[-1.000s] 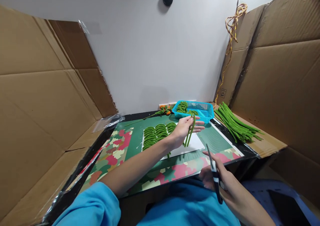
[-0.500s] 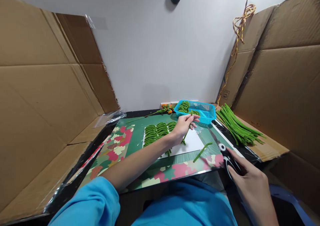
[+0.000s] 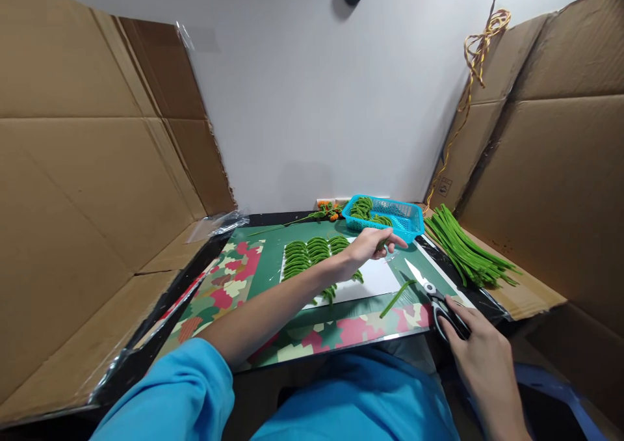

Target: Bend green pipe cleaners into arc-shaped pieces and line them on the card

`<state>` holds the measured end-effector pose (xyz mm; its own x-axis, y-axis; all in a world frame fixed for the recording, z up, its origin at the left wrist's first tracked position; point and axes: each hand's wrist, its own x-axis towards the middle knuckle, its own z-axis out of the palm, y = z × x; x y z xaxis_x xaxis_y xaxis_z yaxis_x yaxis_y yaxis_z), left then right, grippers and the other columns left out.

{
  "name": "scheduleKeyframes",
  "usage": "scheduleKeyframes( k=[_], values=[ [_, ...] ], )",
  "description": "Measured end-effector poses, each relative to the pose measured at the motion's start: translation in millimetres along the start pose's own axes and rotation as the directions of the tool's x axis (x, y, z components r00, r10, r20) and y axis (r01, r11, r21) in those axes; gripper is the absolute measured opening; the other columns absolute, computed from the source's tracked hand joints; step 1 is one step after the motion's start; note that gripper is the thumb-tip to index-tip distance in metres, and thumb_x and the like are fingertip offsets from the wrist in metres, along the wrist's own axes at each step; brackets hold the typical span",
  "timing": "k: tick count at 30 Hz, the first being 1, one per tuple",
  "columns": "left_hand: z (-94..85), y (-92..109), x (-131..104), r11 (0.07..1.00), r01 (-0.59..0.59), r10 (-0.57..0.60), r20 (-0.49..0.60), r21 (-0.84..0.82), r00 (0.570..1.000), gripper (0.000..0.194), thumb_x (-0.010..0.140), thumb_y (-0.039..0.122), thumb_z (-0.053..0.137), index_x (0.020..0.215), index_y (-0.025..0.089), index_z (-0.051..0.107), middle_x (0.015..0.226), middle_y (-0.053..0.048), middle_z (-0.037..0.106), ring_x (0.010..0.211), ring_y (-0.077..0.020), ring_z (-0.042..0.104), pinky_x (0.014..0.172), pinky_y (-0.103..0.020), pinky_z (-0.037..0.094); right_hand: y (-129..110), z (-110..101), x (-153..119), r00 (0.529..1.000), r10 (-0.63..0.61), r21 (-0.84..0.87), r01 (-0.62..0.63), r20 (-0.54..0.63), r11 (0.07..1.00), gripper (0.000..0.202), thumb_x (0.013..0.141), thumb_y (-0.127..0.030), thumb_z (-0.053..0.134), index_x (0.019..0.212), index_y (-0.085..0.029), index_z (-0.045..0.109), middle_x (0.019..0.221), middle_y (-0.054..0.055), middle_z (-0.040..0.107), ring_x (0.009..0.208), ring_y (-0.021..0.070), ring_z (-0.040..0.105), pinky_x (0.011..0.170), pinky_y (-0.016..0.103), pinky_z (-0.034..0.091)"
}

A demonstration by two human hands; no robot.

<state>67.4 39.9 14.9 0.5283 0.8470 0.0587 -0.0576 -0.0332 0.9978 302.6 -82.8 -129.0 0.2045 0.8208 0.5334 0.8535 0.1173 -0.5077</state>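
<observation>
My left hand (image 3: 374,247) hovers over the right part of a white sheet (image 3: 380,278), its thumb and fingers closed on a short green pipe cleaner (image 3: 383,244) that is mostly hidden; one finger points out to the right. Rows of curved green pipe cleaner pieces (image 3: 319,249) lie on the sheet, partly under my left forearm. In my right hand (image 3: 480,343) are black-and-grey scissors (image 3: 429,289), blades towards the back left and seemingly together. A loose pipe cleaner piece (image 3: 397,299) rests on the green mat (image 3: 273,246) just left of the scissors.
Behind my left hand stands a blue plastic basket (image 3: 414,226) with curved green pieces inside. A bundle of long green pipe cleaners (image 3: 468,249) lies at the right. Orange-and-green items (image 3: 330,210) sit by the wall. Cardboard walls (image 3: 560,168) flank both sides.
My left hand has moved right and slightly down, nearer the scissor tips, and turned so its fingers point right. The scissors have shifted slightly left. The camera view has shifted a little.
</observation>
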Motion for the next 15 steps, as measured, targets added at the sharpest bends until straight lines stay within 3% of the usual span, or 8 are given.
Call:
scheduleKeyframes(
  k=[6,10,15],
  values=[
    [-2.6,-1,5,0.998,-0.025,0.023,0.028,0.057,0.999,0.043,0.094,0.049,0.065,0.08,0.009,0.073,0.07,-0.001,0.057,0.056,-0.0069,0.038,0.053,-0.023,0.023,-19,6,20,0.99,-0.073,0.031,0.069,0.118,0.997,0.048,0.101,-0.035,0.046,0.135,-0.015,0.073,0.125,0.018,0.075,0.113,0.0351,0.069,0.093,0.046,0.055],
    [-6.9,-8,9,0.999,-0.02,0.02,0.0,0.048,1.0,0.034,0.093,0.045,0.07,0.084,0.013,0.062,0.06,0.001,0.059,0.051,-0.0072,0.042,0.052,-0.021,0.025,-19,13,34,0.978,-0.085,0.024,0.082,0.189,0.996,0.045,0.098,-0.029,0.05,0.135,-0.016,0.074,0.12,0.018,0.075,0.109,0.034,0.068,0.092,0.045,0.054],
    [-9.2,-11,8,0.999,0.001,-0.002,0.018,0.044,1.0,0.038,0.091,0.048,0.073,0.095,0.02,0.049,0.059,0.001,0.066,0.041,-0.0063,0.038,0.048,-0.021,0.027,-18,21,39,0.97,-0.102,0.036,0.096,0.221,0.995,0.044,0.099,-0.027,0.048,0.135,-0.018,0.072,0.113,0.015,0.073,0.107,0.0325,0.069,0.09,0.042,0.053]
  ],
)
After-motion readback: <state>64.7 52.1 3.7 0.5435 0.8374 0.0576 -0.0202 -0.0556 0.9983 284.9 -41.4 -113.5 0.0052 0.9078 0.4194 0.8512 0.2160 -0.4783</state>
